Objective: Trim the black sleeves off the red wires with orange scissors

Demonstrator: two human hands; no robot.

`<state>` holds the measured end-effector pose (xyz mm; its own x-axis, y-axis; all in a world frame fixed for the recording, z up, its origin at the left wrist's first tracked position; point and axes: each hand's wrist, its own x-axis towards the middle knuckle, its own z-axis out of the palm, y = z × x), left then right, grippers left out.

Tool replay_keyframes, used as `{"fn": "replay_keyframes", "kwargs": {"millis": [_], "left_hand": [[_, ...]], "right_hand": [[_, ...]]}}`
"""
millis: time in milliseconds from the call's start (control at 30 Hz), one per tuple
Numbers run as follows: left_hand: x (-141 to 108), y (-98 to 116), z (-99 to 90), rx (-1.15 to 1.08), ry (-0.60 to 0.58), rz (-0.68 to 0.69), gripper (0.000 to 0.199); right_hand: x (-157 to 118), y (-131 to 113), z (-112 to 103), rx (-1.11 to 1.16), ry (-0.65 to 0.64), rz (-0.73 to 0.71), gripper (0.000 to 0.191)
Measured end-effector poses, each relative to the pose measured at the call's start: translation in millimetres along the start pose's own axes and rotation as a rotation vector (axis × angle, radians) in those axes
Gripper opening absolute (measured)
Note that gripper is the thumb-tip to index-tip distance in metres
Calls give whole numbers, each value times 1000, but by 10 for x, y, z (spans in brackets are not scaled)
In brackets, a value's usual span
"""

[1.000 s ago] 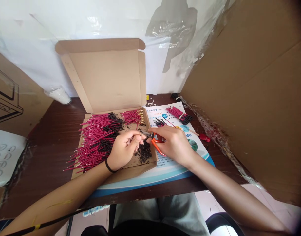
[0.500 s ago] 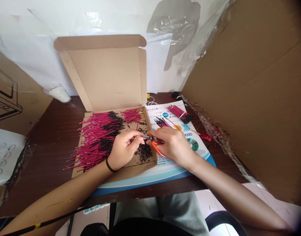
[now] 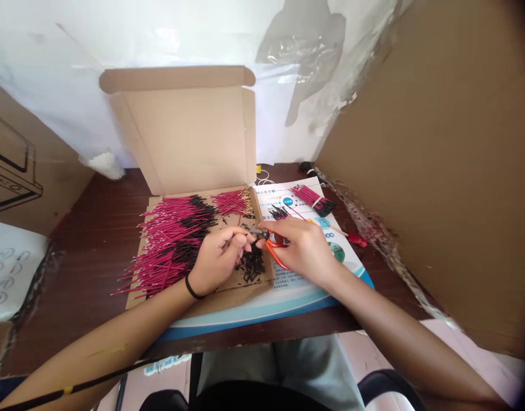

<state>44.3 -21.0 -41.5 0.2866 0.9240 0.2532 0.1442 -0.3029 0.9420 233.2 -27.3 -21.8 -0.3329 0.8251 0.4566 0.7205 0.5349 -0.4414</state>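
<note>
Over the right part of an open cardboard box (image 3: 240, 288), my left hand (image 3: 221, 254) is closed in a pinch. Between its fingertips is a thin piece that looks like a wire end, mostly hidden by the fingers. My right hand (image 3: 305, 245) is wrapped around orange-handled pliers (image 3: 276, 254), their metal jaws pointing left at the left fingertips. Many pink wires with black sleeved ends (image 3: 172, 228) lie heaped in the box's left side. A smaller bunch of pink wires with gold tips (image 3: 230, 202) lies behind my hands. Black scraps (image 3: 252, 265) are scattered beneath them.
A banded bundle of pink wires (image 3: 313, 198) and some loose black-ended wires (image 3: 280, 213) lie on a printed sheet (image 3: 352, 274). A red item (image 3: 357, 240) sits at the sheet's right edge. Cardboard panels (image 3: 437, 160) flank the dark table (image 3: 82, 245). A white bundle (image 3: 107, 165) stands back left.
The plier jaws have drawn slightly away from the left fingertips, and a gold-coloured tip shows there. Both hands stay in nearly the same place; the view has shifted slightly.
</note>
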Motion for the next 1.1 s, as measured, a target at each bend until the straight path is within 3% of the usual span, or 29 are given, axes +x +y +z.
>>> {"fn": "replay_keyframes", "kwargs": {"millis": [233, 400, 567, 833, 1100], "left_hand": [[-31, -40, -5, -21, -43, -41, 33], [-37, -28, -12, 35, -66, 7, 36], [-28, -3, -21, 68, -107, 7, 38], [-36, -86, -21, -100, -78, -78, 34], [-34, -67, -27, -33, -68, -93, 31]], "right_hand": [[-21, -15, -9, 16, -60, -18, 27], [-31, 16, -25, -12, -91, -72, 25], [-35, 13, -36, -51, -139, -18, 18], [-26, -17, -2, 16, -18, 53, 22], [-23, -34, -11, 34, -74, 34, 23]]}}
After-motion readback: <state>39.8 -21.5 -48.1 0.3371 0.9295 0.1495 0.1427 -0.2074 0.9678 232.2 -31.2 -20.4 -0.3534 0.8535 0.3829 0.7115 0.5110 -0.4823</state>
